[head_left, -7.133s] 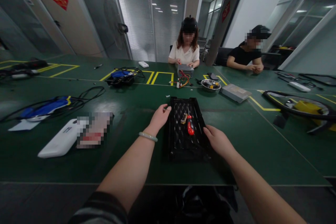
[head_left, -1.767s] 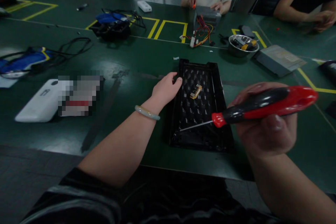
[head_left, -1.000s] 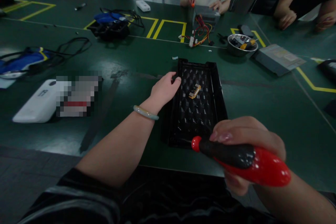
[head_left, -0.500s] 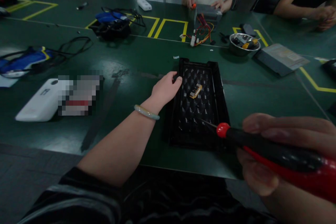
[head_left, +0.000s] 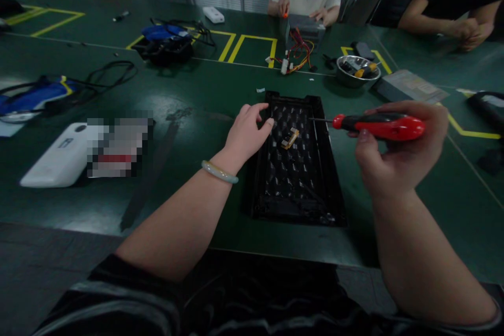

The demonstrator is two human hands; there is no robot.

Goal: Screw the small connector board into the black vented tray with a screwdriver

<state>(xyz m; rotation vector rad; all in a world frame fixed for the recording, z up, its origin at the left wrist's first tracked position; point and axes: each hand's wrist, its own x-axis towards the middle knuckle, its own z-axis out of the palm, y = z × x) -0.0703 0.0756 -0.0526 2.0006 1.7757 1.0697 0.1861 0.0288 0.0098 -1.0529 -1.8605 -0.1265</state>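
Note:
A black plastic cover [head_left: 286, 205] with a quilted inner surface lies on the green table, hollow side up. My left hand [head_left: 249, 134] grips its left rim near the top, thumb and forefinger curled at the edge; the other fingers are partly hidden. A small gold and black component [head_left: 290, 138] rests inside the cover. My right hand [head_left: 409, 160] is wrapped around a red and black screwdriver [head_left: 399, 127], its thin shaft pointing left over the cover's right wall. Whether the tip touches anything, I cannot tell.
To the left lie a white device [head_left: 59, 155] and a blurred-out flat item [head_left: 122, 147]. Blue cabled bundles [head_left: 167, 31] sit farther back. A metal bowl of parts [head_left: 358, 77] and a grey panel [head_left: 409, 88] are at right. Across the table, a person handles a wired metal box [head_left: 305, 31].
My right hand has moved forward and away from me with the screwdriver, whose shaft now lies near the cover's upper right wall. My left hand stays at the left rim.

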